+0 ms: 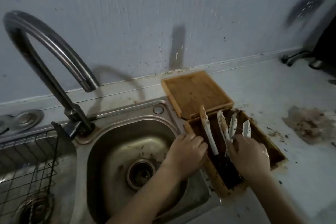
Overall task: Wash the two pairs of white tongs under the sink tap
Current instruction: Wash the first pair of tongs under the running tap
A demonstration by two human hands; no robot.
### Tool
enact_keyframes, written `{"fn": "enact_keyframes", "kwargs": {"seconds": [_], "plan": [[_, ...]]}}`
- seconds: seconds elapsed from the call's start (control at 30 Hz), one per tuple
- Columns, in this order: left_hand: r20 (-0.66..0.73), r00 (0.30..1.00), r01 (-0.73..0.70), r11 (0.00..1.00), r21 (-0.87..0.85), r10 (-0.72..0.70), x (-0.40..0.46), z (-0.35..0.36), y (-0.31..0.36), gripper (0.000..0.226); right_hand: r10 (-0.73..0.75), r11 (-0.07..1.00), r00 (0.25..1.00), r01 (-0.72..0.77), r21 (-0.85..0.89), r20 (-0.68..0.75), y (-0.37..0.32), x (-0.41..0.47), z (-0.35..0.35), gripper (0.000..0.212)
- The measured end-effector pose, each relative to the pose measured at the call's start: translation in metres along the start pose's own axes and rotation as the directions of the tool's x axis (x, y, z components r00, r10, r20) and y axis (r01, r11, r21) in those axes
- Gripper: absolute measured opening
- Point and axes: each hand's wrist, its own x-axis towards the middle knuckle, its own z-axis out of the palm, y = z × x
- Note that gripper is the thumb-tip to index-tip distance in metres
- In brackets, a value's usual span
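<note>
Two pairs of dirty white tongs stand tilted in an open wooden box (272, 152) on the counter, right of the sink (112, 151). The left pair (209, 132) leans against the box's left wall. My right hand (249, 156) is closed around the handles of the right pair (234, 125), whose white serrated tips fan out above my fingers. My left hand (187, 151) curls over the box's left wall, touching the left pair's arm. The curved steel tap (45, 42) arches over the sink's far left; no water is visible.
The box's wooden lid (196, 92) lies open against the wall. A brown spill (309, 127) and crumbs mark the counter to the right. The sink drain (141, 171) is dirty. A wire rack (27, 165) sits in the left basin. A dark object (325, 51) stands far right.
</note>
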Motion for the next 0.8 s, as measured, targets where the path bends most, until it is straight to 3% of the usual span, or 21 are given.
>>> {"fn": "enact_keyframes", "kwargs": {"seconds": [0.13, 0.27, 0.4, 0.5, 0.63, 0.73, 0.8], "plan": [[0.096, 0.995, -0.028, 0.999, -0.030, 0.030, 0.004, 0.015, 0.004, 0.032, 0.045, 0.995, 0.992, -0.034, -0.093, 0.115, 0.002, 0.005, 0.010, 0.030], [0.208, 0.976, -0.059, 0.998, -0.013, 0.061, 0.004, 0.023, -0.001, 0.032, 0.054, 0.998, 0.989, -0.047, -0.050, 0.137, 0.001, 0.010, 0.014, 0.030], [0.228, 0.973, -0.044, 0.999, -0.015, 0.046, 0.009, 0.016, -0.004, 0.036, 0.065, 0.998, 0.992, -0.064, -0.016, 0.108, -0.003, 0.013, 0.006, 0.029], [0.177, 0.984, -0.034, 0.999, 0.032, 0.028, 0.006, 0.000, -0.012, 0.035, -0.012, 0.999, 0.999, 0.014, 0.033, -0.046, -0.012, 0.019, -0.016, 0.033], [-0.041, 0.998, 0.056, 0.998, 0.035, -0.055, -0.007, -0.036, -0.033, 0.029, -0.168, 0.943, 0.957, 0.226, 0.242, -0.238, -0.042, 0.029, -0.056, 0.029], [-0.159, 0.966, 0.200, 0.979, -0.036, -0.203, -0.028, -0.063, -0.051, 0.029, -0.236, 0.771, 0.932, 0.353, 0.531, -0.276, -0.078, 0.031, -0.073, 0.020], [-0.223, 0.924, 0.319, 0.948, -0.006, -0.312, -0.046, -0.077, -0.063, 0.026, -0.246, 0.616, 0.944, 0.326, 0.717, -0.218, -0.104, 0.030, -0.073, 0.014]]}}
